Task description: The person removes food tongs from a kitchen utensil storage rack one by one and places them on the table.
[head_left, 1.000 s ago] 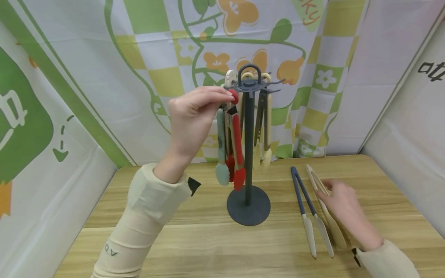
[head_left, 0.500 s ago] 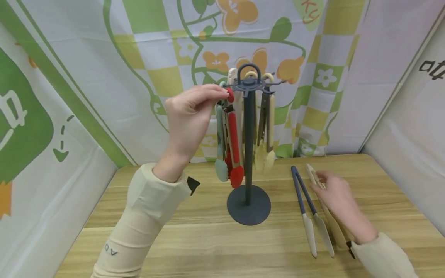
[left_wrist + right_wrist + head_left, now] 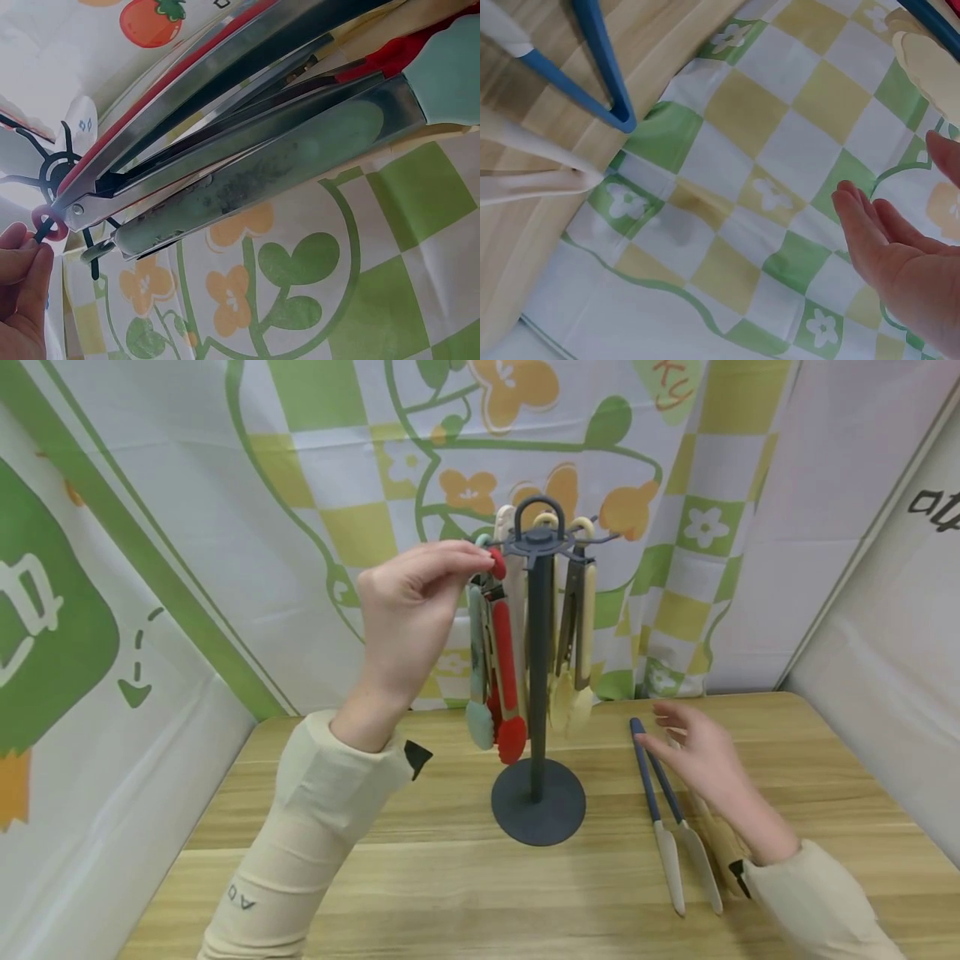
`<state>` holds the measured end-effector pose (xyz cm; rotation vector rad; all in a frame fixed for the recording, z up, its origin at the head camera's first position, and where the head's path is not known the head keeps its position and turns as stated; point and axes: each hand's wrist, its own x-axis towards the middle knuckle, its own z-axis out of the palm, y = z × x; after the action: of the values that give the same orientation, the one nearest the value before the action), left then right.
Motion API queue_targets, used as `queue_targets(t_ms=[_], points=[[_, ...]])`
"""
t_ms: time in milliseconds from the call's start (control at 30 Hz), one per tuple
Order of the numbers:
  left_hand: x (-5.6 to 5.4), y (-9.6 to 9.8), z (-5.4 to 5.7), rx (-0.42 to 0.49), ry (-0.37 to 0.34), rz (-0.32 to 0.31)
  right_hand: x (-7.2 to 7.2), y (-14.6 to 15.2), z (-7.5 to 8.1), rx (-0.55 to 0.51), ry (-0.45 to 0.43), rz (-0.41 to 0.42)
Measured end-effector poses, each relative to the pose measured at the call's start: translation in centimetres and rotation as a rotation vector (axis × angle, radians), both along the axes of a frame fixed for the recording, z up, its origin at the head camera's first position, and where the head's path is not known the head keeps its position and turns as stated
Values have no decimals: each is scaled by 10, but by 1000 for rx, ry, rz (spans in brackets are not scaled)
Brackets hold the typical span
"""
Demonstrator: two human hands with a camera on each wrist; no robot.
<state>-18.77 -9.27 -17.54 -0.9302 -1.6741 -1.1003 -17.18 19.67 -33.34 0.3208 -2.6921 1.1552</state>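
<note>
My left hand is raised at a dark utensil rack. In the left wrist view, its thumb and finger pinch the tip of a hook, close against the red ring of the red tongs hanging there. Beside them hang tongs with mint-green heads. Tongs with pale yellow heads hang farther right. My right hand is above cream tongs, partly hiding them, its fingers apart and holding nothing. Blue-handled tongs with cream ends lie spread just left of it.
The rack's round base stands on a wooden table. A patterned curtain hangs close behind the rack and the table's back edge. White printed panels enclose both sides.
The rack's top has turned slightly with its hanging tongs, and my left hand has shifted a little left. My right hand has come away from the cream tongs, up and toward the rack.
</note>
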Motion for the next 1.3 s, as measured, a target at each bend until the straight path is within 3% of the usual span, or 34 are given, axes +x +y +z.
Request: queue_targets(t_ms=[633,1300], points=[[-1,0,0,14,-25,-8,-23,-20,14,-199,-28,143],[-3,0,0,24,-32,3,-34,-45,26,-307,-44,258]])
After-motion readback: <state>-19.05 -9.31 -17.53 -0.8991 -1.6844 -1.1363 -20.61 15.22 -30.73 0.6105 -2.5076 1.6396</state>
